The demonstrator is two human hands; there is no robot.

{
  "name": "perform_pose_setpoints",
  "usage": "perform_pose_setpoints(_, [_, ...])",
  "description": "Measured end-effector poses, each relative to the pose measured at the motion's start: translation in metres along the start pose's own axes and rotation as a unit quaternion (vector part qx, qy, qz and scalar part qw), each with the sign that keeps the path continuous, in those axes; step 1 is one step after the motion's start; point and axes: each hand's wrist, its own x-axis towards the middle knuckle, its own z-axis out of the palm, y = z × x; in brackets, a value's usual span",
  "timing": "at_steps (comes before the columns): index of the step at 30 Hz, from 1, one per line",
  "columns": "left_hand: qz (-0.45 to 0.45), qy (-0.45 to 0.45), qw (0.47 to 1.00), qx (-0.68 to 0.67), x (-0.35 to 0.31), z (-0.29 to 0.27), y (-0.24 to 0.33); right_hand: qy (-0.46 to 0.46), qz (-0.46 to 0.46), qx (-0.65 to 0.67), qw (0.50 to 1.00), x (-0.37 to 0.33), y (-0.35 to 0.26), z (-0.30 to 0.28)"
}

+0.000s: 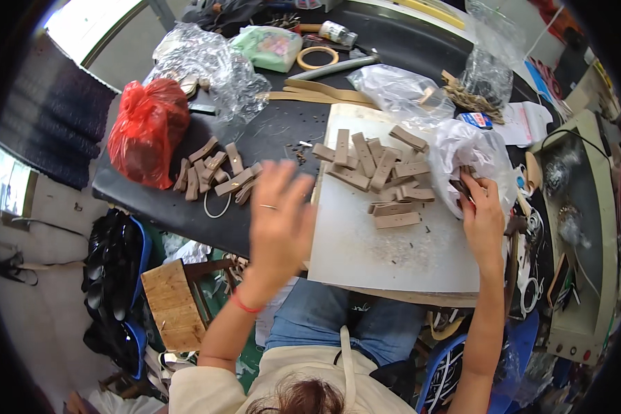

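Observation:
My left hand (277, 224) is raised over the table's front edge, smeared by motion, its fingers stretched out with nothing seen in them. It is nearest to a small heap of folded tan straps (203, 172). At the right, my right hand (485, 207) reaches into the mouth of a white plastic bag (455, 148). Its fingers are closed at something dark in the bag, too hidden to name. Between the hands, a larger pile of short taupe straps (385, 165), several with a small hole, lies on a pale board (352, 259). Dark crumbs dot the board.
A red plastic bag (148, 131) stands at the table's left end, beside crumpled clear plastic (207, 65). Behind are a tape roll (317, 58), a metal rod (341, 67) and long tan strips (310, 93). A wooden stool (174, 303) and blue bins (139, 262) stand below.

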Motion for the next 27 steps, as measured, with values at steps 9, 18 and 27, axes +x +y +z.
perform_pose_setpoints(9, [0.072,-0.1,0.954,-0.272,-0.014,0.028,0.084,-0.004,-0.081,-0.002,0.997,0.003,0.009,0.001])
perform_pose_setpoints(18, [0.01,-0.132,0.935,-0.33,-0.014,0.026,0.092,0.063,0.068,0.211,0.973,-0.009,-0.011,-0.019])
perform_pose_setpoints(27, [-0.314,-0.305,0.701,-0.563,-0.009,0.024,0.094,-0.14,0.063,0.39,0.908,-0.069,-0.058,-0.031])
